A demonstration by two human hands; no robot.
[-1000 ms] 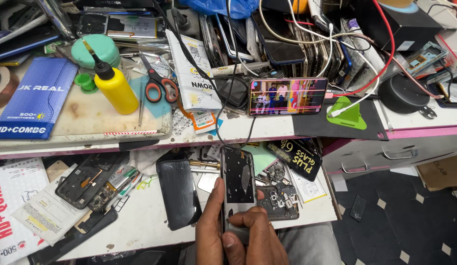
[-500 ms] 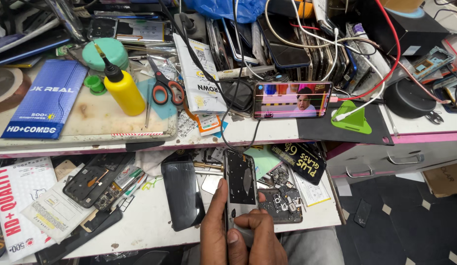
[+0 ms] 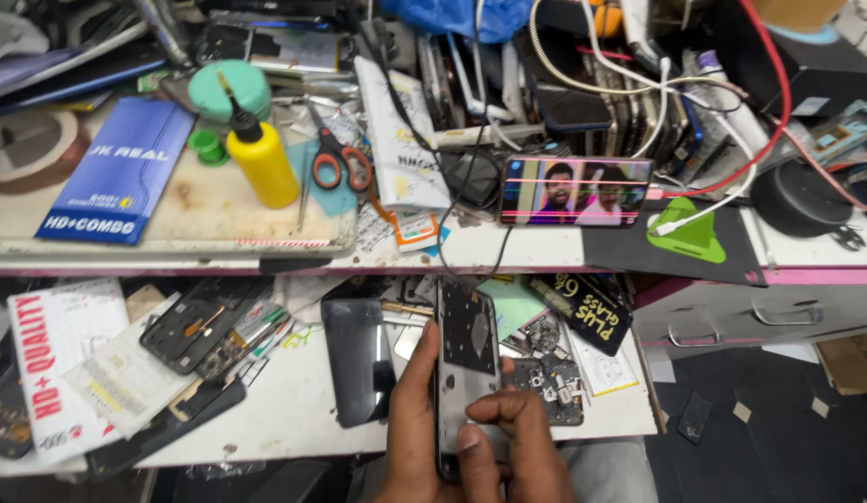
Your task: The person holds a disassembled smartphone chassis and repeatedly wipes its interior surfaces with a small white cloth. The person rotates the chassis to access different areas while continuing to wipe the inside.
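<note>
- Black and stripped bare, the opened phone body (image 3: 467, 359) stands upright between your two hands, low in the middle of the view, just above the front edge of the table (image 3: 294, 414).
- Your left hand (image 3: 413, 424) is clamped along its left edge, thumb up the side; your right hand (image 3: 517, 447) is closed around the bottom end, its thumb pressed on the lower face.
- The step in hand looks like an inspection or a seating of parts at the phone's bottom end, with the inner frame facing you.
- The next move calls for a steady left grip, so the body doesn't twist, and light thumb pressure on the lower boards.
- Just left of the phone lies a dark back cover (image 3: 356, 359), flat on the table; just right sits a small opened circuit assembly (image 3: 545, 382).
- Further left, another dismantled phone frame (image 3: 196, 326) rests on white packaging (image 3: 56, 368).
- On the shelf above, a lit phone (image 3: 575, 191) plays video on its side, with red-handled scissors (image 3: 338, 160) and a yellow squeeze bottle (image 3: 259, 158) well to its left.
- Any tool you need is up there, well apart from your hands, so one hand must let go to reach it.
</note>
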